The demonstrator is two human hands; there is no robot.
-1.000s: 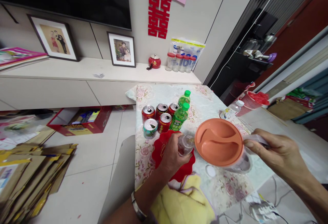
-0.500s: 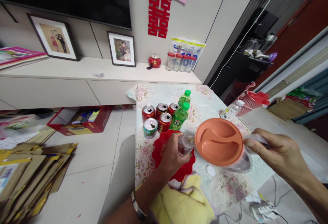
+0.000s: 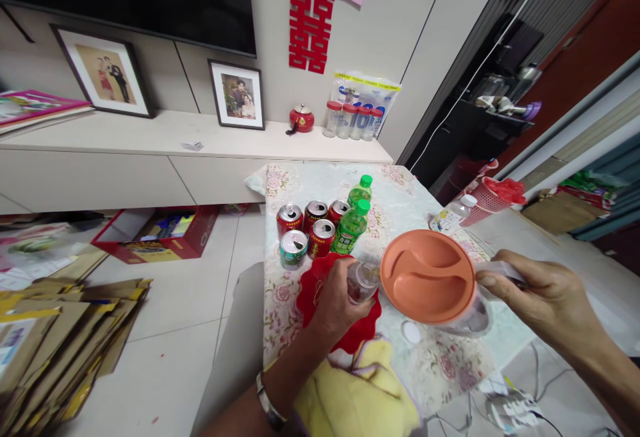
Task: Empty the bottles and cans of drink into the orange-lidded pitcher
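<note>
My left hand (image 3: 336,304) is wrapped round a small clear bottle (image 3: 361,282), tilted with its open mouth to the right. My right hand (image 3: 537,290) grips the handle of a clear pitcher (image 3: 470,320) topped by a round orange lid (image 3: 427,277). The pitcher is tipped left, its spout side at the bottle's mouth. Between them shows a little brownish liquid. Beneath my left hand lies a red scalloped mat (image 3: 313,290). A white round cap (image 3: 411,332) rests on the tablecloth below the pitcher.
Several drink cans (image 3: 321,237) and two green bottles (image 3: 351,227) stand behind my left hand. A labelled clear bottle (image 3: 453,216) is beyond the pitcher. A yellow cloth (image 3: 360,394) lies at the near edge of the table (image 3: 445,364). Flattened cardboard (image 3: 65,337) sits on the floor.
</note>
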